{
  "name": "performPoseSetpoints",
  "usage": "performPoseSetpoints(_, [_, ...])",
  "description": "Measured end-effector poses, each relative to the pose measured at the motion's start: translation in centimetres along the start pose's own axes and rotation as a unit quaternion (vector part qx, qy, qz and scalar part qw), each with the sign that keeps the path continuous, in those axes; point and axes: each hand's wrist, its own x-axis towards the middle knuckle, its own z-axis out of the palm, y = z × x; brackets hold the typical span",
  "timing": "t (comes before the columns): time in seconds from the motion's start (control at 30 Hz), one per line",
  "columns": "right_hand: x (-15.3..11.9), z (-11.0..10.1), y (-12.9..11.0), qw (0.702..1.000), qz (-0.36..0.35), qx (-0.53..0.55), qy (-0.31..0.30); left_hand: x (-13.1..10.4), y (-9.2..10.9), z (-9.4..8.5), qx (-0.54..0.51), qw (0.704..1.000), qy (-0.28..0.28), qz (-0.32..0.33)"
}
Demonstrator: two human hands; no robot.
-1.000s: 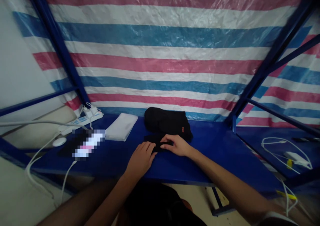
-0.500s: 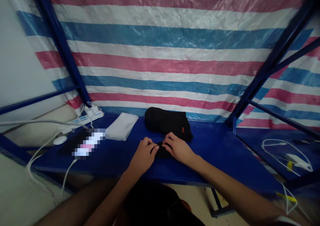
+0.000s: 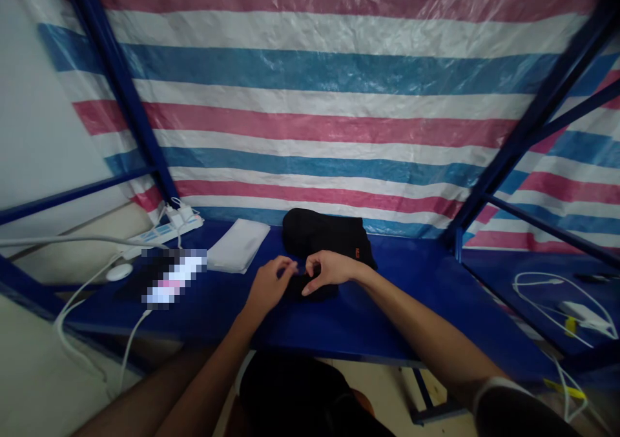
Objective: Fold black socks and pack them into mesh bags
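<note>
A small piece of black folded cloth (image 3: 322, 293) lies near the front of the blue desk; its exact kind is unclear. My right hand (image 3: 334, 268) arches over it, thumb and fingers apart in a curve around part of the cloth. At the cloth's left end is my left hand (image 3: 268, 285), its fingers loosely bent and the tips slightly blurred; no grip on the cloth shows. Just behind both hands lies a larger black cloth bundle (image 3: 322, 230) with small orange lettering on its right end.
White folded sheets (image 3: 237, 246) lie left of the bundle. Further left are a pixelated phone-like device (image 3: 174, 281), a round white disc (image 3: 119, 272) and a power strip (image 3: 162, 233) with cables. Blue frame posts (image 3: 116, 82) and a striped plastic sheet (image 3: 314, 69) enclose the desk (image 3: 411, 301).
My fingers have come off their pinch at the middle of the small black cloth. My left hand has shifted left and up, and my right hand has opened and moved slightly left.
</note>
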Motion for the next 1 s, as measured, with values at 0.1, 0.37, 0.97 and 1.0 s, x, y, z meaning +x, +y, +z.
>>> performPoseSetpoints(0.1, [-0.6, 0.6, -0.1, 0.999, 0.006, 0.022, 0.047, 1.3, -2.6, -2.3, 0.169, 0.977, 0.127, -0.016])
performPoseSetpoints(0.37, [-2.5, 1.3, 1.1, 0.984, -0.06, 0.148, 0.074, 3.0, -6.2, -6.5, 0.325, 0.928, 0.047, -0.175])
performPoseSetpoints(0.97, [-3.6, 1.2, 3.4, 0.94, -0.128, 0.002, 0.317, 8.6, 2.0, 1.2, 0.039, 0.969, 0.196, 0.145])
performPoseSetpoints(1.0, [-3.8, 1.1, 3.3, 0.94, -0.132, -0.022, 0.314, 8.4, 2.1, 1.8, 0.031, 0.969, 0.182, 0.162])
